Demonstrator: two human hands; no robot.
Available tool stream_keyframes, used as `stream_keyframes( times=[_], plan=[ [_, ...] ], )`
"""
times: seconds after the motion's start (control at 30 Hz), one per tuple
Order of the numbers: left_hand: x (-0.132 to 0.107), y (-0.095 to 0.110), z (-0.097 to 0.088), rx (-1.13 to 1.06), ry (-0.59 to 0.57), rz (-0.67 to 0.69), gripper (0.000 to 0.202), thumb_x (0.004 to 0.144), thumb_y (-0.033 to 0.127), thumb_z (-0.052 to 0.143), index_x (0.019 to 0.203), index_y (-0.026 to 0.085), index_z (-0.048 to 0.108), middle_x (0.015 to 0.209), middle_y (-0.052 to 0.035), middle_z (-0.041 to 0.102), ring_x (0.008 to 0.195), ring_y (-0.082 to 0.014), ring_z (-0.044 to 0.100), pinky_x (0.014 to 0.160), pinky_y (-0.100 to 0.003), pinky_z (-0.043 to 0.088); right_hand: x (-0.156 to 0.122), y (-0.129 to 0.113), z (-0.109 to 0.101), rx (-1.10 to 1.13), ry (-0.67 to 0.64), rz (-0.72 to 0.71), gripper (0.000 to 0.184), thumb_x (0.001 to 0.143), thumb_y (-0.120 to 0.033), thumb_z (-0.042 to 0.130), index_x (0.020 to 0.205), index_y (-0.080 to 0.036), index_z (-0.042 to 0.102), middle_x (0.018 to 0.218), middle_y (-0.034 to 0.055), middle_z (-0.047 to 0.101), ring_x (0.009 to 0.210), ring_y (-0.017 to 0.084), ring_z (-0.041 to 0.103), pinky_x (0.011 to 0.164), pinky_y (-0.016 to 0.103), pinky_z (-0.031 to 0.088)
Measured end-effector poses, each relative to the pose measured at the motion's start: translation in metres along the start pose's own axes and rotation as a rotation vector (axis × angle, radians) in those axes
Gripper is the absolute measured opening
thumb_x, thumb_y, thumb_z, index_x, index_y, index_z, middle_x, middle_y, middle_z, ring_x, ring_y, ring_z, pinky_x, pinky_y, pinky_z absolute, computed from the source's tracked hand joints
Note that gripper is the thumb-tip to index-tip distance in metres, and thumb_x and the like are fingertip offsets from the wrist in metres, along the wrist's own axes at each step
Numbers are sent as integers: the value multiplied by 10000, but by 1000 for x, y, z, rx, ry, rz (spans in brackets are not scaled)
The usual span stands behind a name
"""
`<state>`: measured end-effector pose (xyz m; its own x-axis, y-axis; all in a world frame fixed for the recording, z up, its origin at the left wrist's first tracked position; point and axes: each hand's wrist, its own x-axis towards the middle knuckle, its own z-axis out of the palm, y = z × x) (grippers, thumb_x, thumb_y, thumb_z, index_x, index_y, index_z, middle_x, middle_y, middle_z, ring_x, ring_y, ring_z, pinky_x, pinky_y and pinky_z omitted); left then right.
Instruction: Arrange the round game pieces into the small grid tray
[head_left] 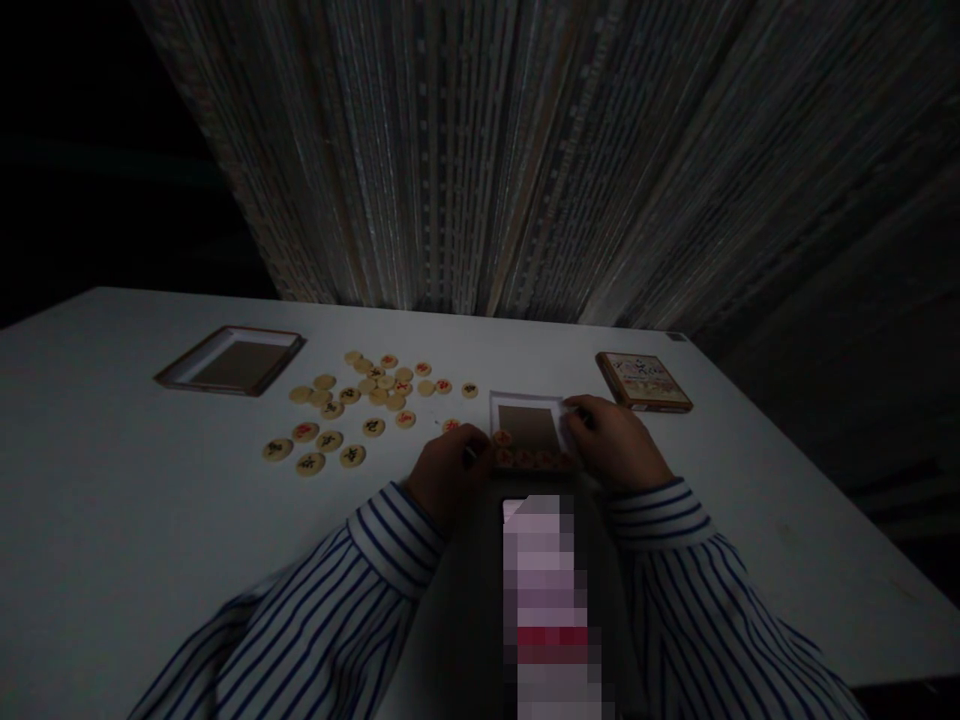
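In front of me lies a small open box with white inner walls. A row of round Chinese chess pieces with red characters runs along its near side, and one more piece lies just behind the row at the left. My right hand has its fingers closed on the box's right wall. At the near left corner is my left hand, fingers curled together; what they hold, if anything, is too dark to make out. A red-marked piece lies just beyond that hand.
Several loose chess pieces, some face down, are scattered left of the box on the white table. An open box half lies far left, a closed printed box at right. A lit, pixelated phone-like screen is nearest me.
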<state>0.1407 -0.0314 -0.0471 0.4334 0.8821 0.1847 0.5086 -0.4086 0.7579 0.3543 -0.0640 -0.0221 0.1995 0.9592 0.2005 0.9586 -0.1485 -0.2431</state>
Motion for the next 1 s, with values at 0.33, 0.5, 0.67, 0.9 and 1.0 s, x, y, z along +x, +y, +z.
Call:
stream_keyframes(
  times=[0.33, 0.5, 0.67, 0.9, 1.0],
  plan=[
    [-1, -1, 0, -11, -10, 20, 113, 782, 212, 491, 761, 168, 592, 674, -17, 640, 614, -136, 575, 570, -253, 441, 0, 0, 0, 0, 18, -19, 296, 824, -255, 435, 1035, -176, 627, 987, 81, 672, 873, 204, 610, 737, 308, 440],
    [0, 0, -1, 3, 2, 25, 147, 801, 200, 448, 767, 173, 589, 702, -20, 643, 632, -139, 572, 590, -256, 435, 0, -2, -1, 6, 48, -22, 281, 826, -239, 435, 1005, -163, 637, 983, 85, 667, 889, 214, 603, 757, 314, 436],
    [1, 3, -2, -28, 10, -24, 241, 851, 267, 375, 731, 178, 563, 634, -3, 604, 582, -134, 555, 542, -239, 410, 0, -4, -2, 54, 95, -86, 265, 840, -237, 422, 962, -155, 643, 957, 85, 667, 890, 209, 594, 787, 311, 430],
    [1, -1, -3, -47, 83, -12, 198, 831, 263, 409, 713, 177, 543, 639, 6, 590, 586, -125, 540, 536, -229, 393, 1, -4, -1, 140, 172, -128, 232, 852, -251, 415, 869, -169, 632, 883, 72, 661, 823, 192, 589, 739, 300, 427],
    [1, -2, -2, -93, 119, -8, 115, 797, 232, 453, 744, 176, 538, 643, 19, 588, 566, -111, 525, 532, -220, 388, 0, -5, -1, 164, 211, -144, 216, 852, -277, 430, 809, -175, 617, 832, 65, 652, 777, 185, 583, 697, 296, 423]
  ],
)
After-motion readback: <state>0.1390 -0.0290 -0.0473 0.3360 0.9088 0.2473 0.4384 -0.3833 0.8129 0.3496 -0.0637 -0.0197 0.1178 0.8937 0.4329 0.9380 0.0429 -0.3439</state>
